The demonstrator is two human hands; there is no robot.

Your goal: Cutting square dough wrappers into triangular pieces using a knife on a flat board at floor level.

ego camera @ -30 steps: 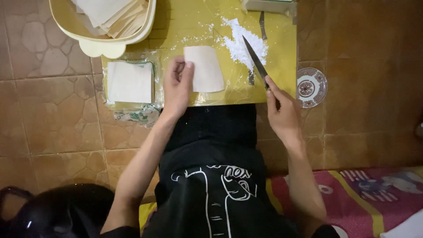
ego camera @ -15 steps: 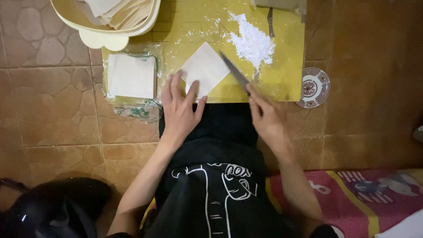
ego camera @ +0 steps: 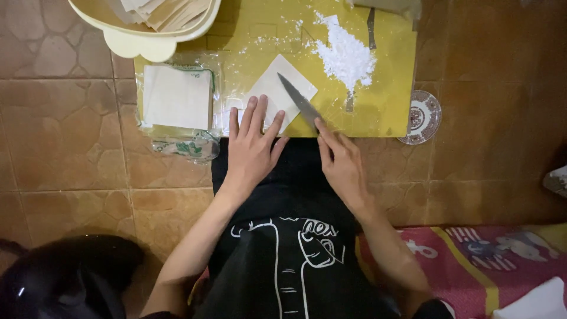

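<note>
A square white dough sheet (ego camera: 283, 87) lies turned like a diamond on the yellow cutting board (ego camera: 390, 100). My left hand (ego camera: 253, 147) rests flat with its fingers spread, fingertips pressing the sheet's near corner. My right hand (ego camera: 342, 165) grips a knife (ego camera: 298, 97) by the handle, index finger along its spine. The blade lies diagonally across the sheet, tip pointing up and left. A pile of white flour (ego camera: 345, 56) sits on the board beyond the sheet.
A clear plastic pack of square white wrappers (ego camera: 177, 97) lies left of the board. A cream bowl (ego camera: 147, 35) with more sheets stands at the top left. A small patterned saucer (ego camera: 422, 116) sits right of the board. The floor is brown tile.
The sheet has turned from squarish to a diamond position. The knife came in from the right and now lies across the sheet. My left hand slid back to the sheet's near corner.
</note>
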